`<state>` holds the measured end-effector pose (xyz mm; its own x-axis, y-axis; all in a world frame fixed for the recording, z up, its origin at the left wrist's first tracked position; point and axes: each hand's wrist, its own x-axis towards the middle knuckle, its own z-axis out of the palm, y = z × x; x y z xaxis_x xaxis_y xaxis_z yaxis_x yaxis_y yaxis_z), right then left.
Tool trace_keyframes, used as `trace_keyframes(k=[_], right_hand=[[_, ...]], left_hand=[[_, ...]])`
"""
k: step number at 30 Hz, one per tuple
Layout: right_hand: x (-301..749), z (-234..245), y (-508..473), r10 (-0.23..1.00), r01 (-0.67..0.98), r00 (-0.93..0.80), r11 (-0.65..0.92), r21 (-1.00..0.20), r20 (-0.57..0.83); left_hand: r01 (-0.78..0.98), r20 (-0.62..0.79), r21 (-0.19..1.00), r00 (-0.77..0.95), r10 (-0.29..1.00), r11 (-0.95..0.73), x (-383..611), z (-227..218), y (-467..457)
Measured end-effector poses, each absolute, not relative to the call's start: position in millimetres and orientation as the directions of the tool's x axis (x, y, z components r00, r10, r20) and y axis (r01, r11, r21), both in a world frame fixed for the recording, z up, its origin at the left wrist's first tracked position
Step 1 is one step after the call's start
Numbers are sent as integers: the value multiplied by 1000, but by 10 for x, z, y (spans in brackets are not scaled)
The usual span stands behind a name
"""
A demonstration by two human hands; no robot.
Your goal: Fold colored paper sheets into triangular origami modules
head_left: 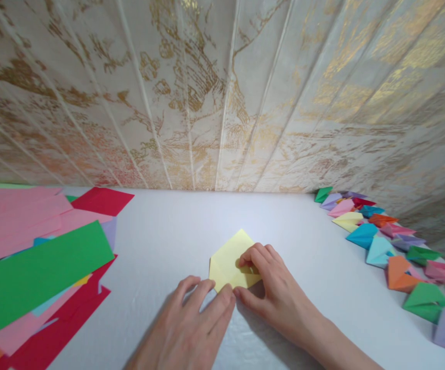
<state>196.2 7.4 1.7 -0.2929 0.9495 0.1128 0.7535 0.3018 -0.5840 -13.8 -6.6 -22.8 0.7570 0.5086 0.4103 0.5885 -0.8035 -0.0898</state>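
Note:
A partly folded yellow paper (228, 259) lies on the white table (168, 231), near its front middle. My right hand (274, 293) rests on the paper's right side, fingers curled and pressing a fold down, thumb at the lower edge. My left hand (191, 321) lies flat on the table just left of it, fingertips touching the paper's lower corner. Neither hand lifts the paper.
Coloured paper sheets and strips, pink, a green strip (37, 277) and red (102, 200), are piled at the left. Several folded paper pieces (395, 252) in many colours line the right edge. A gold-patterned wall (222, 92) rises behind the table.

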Motion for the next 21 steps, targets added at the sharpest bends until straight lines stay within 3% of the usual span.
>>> trace_keyframes(k=[17,21], right_hand=[[2550,77,250,963,767,-267,196,-612,-26],[2523,122,259,985,744,-141,171,-646,98]], left_hand=[[552,361,31,771,524,-833,-213,-315,-51],[615,261,89,745,614,-783,-182,-237,-151]])
